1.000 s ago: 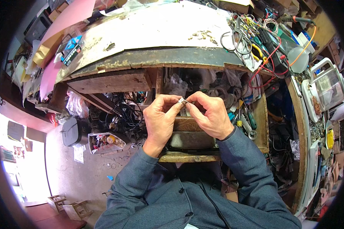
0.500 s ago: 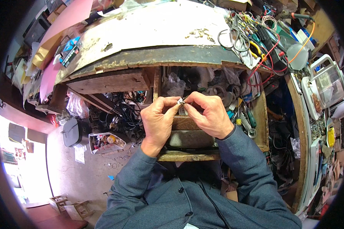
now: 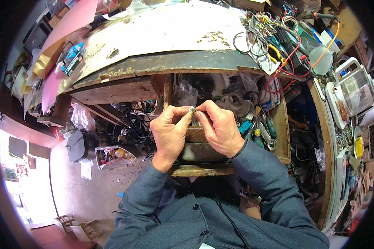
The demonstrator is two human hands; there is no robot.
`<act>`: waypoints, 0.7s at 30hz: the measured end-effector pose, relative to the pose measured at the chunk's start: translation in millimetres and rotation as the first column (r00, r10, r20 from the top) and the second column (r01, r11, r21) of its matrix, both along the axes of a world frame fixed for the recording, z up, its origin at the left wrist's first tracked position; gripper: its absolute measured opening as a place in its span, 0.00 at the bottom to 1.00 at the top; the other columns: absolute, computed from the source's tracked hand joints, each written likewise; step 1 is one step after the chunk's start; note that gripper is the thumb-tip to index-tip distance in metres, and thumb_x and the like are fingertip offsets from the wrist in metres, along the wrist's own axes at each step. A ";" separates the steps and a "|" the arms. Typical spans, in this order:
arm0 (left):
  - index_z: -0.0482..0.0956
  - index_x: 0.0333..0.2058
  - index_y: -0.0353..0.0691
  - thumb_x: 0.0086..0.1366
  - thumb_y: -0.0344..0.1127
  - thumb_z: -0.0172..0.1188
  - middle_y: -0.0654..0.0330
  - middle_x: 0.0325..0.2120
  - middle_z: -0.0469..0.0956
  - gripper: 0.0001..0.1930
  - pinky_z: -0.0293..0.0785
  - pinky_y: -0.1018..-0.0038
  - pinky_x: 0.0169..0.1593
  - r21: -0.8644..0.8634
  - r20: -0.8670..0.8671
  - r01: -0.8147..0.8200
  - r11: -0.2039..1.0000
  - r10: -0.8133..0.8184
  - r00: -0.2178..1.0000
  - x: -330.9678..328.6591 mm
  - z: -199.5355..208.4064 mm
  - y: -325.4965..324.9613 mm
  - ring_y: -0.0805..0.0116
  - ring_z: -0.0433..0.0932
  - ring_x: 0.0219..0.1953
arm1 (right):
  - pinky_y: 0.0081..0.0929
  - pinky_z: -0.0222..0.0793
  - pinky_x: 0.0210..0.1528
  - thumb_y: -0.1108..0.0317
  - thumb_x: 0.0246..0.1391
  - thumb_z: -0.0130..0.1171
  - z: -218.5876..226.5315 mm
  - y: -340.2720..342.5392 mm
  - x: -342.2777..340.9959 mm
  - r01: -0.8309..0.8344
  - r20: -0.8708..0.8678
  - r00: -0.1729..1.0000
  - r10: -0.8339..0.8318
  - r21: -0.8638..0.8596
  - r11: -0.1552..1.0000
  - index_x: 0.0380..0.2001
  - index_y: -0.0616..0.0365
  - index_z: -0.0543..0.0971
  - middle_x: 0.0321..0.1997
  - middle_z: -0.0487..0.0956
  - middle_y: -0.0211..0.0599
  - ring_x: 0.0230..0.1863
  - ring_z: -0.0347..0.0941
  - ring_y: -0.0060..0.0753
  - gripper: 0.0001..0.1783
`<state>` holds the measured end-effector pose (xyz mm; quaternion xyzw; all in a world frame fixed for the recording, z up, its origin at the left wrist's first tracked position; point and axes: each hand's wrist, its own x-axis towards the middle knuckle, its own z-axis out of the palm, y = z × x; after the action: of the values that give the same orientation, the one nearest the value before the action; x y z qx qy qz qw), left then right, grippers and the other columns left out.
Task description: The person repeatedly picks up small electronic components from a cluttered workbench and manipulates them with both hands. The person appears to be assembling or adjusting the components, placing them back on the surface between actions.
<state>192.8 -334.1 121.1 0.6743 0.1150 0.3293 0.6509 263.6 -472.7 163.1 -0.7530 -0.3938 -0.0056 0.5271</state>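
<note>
Between my two hands is a small silvery metal piece (image 3: 192,109), too small to name more exactly. My left hand (image 3: 169,132) pinches it between thumb and forefinger. From the other side, my right hand (image 3: 220,128) grips it with closed thumb and fingers, its fingertips touching those of the left. Both hands are held over an open wooden drawer (image 3: 283,124), in front of the workbench edge. Below and around them in the drawer lie rolls of tape (image 3: 233,102), clear plastic bags (image 3: 185,93) and screwdrivers (image 3: 271,128).
White paper (image 3: 162,31) covers the bench top, with small brass-coloured bits (image 3: 214,36) on it. Scissors (image 3: 251,39), pliers and red test leads crowd its right end, near a soldering iron (image 3: 325,16). A box of parts (image 3: 115,157) and a dark bin (image 3: 82,146) stand on the floor left.
My right hand has shifted slightly left and turned, its fingers now closer against the left fingertips. The small metal piece stays pinched between both hands.
</note>
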 end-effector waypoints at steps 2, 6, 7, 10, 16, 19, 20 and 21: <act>0.87 0.38 0.32 0.66 0.22 0.70 0.62 0.35 0.89 0.03 0.80 0.80 0.40 -0.011 0.000 0.000 1.000 0.000 1.000 -0.8 1.5 0.7 0.81 0.83 0.35 | 0.44 0.73 0.32 0.75 0.66 0.60 -2.6 1.3 -1.3 0.021 -0.017 1.000 -0.021 -0.013 1.000 0.39 0.64 0.76 0.29 0.80 0.58 0.32 0.81 0.61 0.04; 0.87 0.37 0.32 0.66 0.22 0.69 0.63 0.34 0.88 0.02 0.80 0.80 0.39 -0.049 0.016 -0.003 0.999 0.004 1.000 0.0 0.4 0.4 0.81 0.83 0.35 | 0.44 0.73 0.32 0.74 0.66 0.60 -4.3 3.9 -3.2 -0.018 -0.023 1.000 0.017 -0.012 1.000 0.40 0.63 0.75 0.30 0.80 0.57 0.33 0.80 0.62 0.05; 0.86 0.37 0.32 0.66 0.22 0.69 0.63 0.33 0.88 0.02 0.79 0.80 0.39 -0.048 0.016 -0.002 0.999 0.003 1.000 -0.2 0.9 0.9 0.81 0.83 0.34 | 0.44 0.74 0.32 0.74 0.66 0.60 -5.1 2.9 -2.6 0.005 0.031 0.999 -0.005 -0.011 1.000 0.40 0.63 0.75 0.31 0.80 0.57 0.33 0.80 0.62 0.05; 0.85 0.36 0.31 0.66 0.22 0.69 0.61 0.32 0.88 0.02 0.80 0.80 0.39 0.002 -0.059 0.025 1.000 -0.025 0.998 1.3 2.9 -1.7 0.80 0.83 0.35 | 0.41 0.74 0.32 0.74 0.66 0.61 -8.0 -0.8 0.3 0.075 0.192 0.979 -0.074 -0.002 0.997 0.39 0.62 0.75 0.31 0.80 0.53 0.32 0.81 0.59 0.04; 0.85 0.36 0.32 0.66 0.23 0.70 0.63 0.31 0.88 0.02 0.80 0.79 0.40 -0.075 -0.068 0.072 0.995 -0.077 0.995 -1.2 2.9 2.2 0.80 0.83 0.34 | 0.32 0.73 0.30 0.73 0.66 0.63 1.5 -1.5 4.7 0.109 -0.065 0.992 -0.105 0.065 0.992 0.40 0.63 0.77 0.27 0.81 0.44 0.25 0.79 0.33 0.06; 0.85 0.39 0.32 0.66 0.23 0.69 0.62 0.33 0.88 0.03 0.82 0.77 0.43 -0.067 -0.080 0.110 0.992 -0.115 0.990 -1.5 1.7 3.4 0.77 0.84 0.36 | 0.28 0.73 0.31 0.71 0.64 0.64 -1.4 -5.9 12.3 0.026 -0.182 0.983 -0.023 0.012 1.000 0.41 0.64 0.80 0.29 0.85 0.39 0.28 0.78 0.23 0.07; 0.85 0.39 0.32 0.67 0.23 0.68 0.62 0.33 0.88 0.03 0.82 0.77 0.43 -0.083 -0.069 0.124 0.989 -0.130 0.989 -2.4 4.2 3.3 0.77 0.85 0.36 | 0.27 0.73 0.32 0.71 0.64 0.64 -7.5 -3.7 15.1 -0.014 -0.207 0.978 0.023 0.043 0.999 0.41 0.64 0.80 0.29 0.85 0.39 0.29 0.78 0.22 0.07; 0.85 0.39 0.32 0.67 0.23 0.68 0.61 0.34 0.88 0.04 0.82 0.77 0.44 -0.099 -0.059 0.136 0.986 -0.142 0.988 -3.6 6.3 3.4 0.77 0.85 0.36 | 0.26 0.74 0.33 0.72 0.64 0.64 -11.3 -2.1 16.9 -0.056 -0.231 0.970 0.072 0.075 0.996 0.40 0.64 0.80 0.29 0.85 0.39 0.29 0.78 0.21 0.07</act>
<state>189.2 -330.7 127.4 0.6594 0.1046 0.2550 0.6994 280.5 -474.8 151.8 -0.7169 -0.3528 0.0868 0.5950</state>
